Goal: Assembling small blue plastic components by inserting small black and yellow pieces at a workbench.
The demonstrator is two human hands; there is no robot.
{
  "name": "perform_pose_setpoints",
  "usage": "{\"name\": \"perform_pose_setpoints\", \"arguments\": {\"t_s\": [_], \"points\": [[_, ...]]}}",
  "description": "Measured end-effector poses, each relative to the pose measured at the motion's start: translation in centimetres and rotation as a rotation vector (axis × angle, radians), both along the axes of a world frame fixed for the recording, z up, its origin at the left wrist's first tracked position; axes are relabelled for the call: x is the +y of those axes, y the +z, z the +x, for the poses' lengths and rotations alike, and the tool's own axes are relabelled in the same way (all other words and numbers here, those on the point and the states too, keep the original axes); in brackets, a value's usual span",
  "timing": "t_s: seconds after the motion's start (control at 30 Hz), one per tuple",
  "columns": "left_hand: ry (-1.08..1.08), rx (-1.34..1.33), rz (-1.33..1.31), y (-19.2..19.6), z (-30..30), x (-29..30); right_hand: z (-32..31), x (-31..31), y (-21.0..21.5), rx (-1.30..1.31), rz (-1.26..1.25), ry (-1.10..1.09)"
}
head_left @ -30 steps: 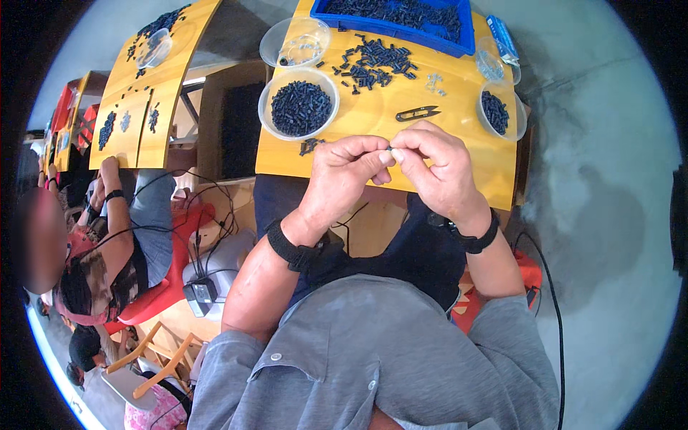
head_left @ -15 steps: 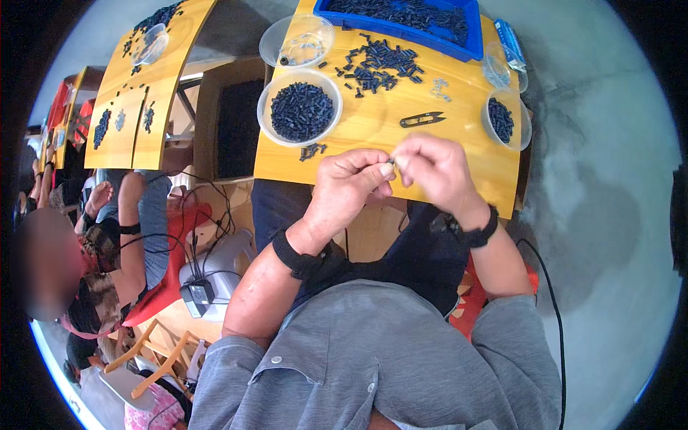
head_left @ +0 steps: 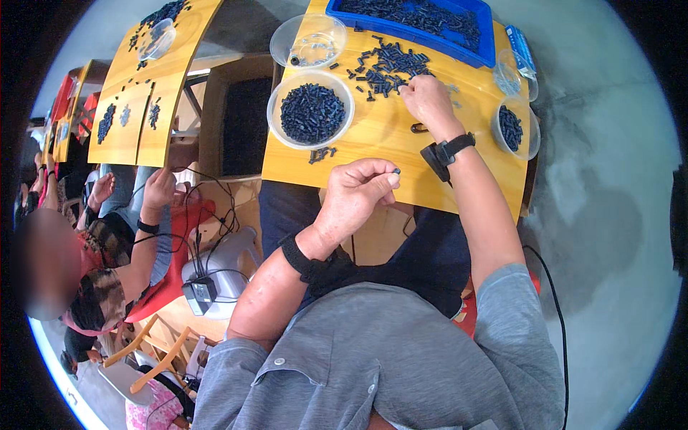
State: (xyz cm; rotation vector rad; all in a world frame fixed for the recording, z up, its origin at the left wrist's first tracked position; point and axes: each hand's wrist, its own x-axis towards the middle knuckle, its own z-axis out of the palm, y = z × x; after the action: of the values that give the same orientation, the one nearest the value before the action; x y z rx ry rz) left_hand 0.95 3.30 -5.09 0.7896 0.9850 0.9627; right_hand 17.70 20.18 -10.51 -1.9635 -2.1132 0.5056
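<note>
The left hand [head_left: 362,188] is near the front edge of the yellow table [head_left: 380,136], with its thumb and first finger pinched together on a small dark piece [head_left: 397,171] that pokes out at the tips. The right hand [head_left: 430,104] is farther out, at the near right edge of a loose pile of black pieces [head_left: 390,66]. Its fingers are curled in, and I cannot tell if they have hold of anything. Both wrists wear black bands. Just under the right hand a dark loop [head_left: 418,128] of a tool shows, and the rest is hidden. Some small clear bits [head_left: 454,92] peek out beside that hand. To the left is a round bowl [head_left: 272,122] full of black pieces, with a few more black bits [head_left: 322,155] lying near it. Just past it is a clear bowl [head_left: 282,36] with see-through things in it. A blue tray [head_left: 493,43] of black pieces is at the far side. On the right is a clear tub [head_left: 531,136] with black pieces too. Far to the left, another person [head_left: 104,287] sits near a second yellow table [head_left: 118,82].
</note>
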Motion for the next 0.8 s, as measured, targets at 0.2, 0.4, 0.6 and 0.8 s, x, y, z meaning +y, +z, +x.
{"name": "perform_pose_setpoints", "arguments": {"t_s": [0.2, 0.4, 0.6, 0.8], "points": [[0.03, 0.017, -0.013, -0.9, -0.1, -0.1, -0.1, 0.2, -0.3, 0.011, -0.017, -0.041], [0.032, 0.025, -0.028, -0.6, -0.2, -0.2, 0.0, 0.2, -1.2, -0.055, 0.059, -0.032], [0.074, -0.007, 0.024, 0.1, -0.7, 0.3, 1.5, -1.0, -1.1, 0.387, 0.101, -0.095], [0.114, -0.028, 0.162, 1.6, -0.8, 0.6, 1.5, -4.0, 3.4, 0.929, -0.076, -0.212]]}}
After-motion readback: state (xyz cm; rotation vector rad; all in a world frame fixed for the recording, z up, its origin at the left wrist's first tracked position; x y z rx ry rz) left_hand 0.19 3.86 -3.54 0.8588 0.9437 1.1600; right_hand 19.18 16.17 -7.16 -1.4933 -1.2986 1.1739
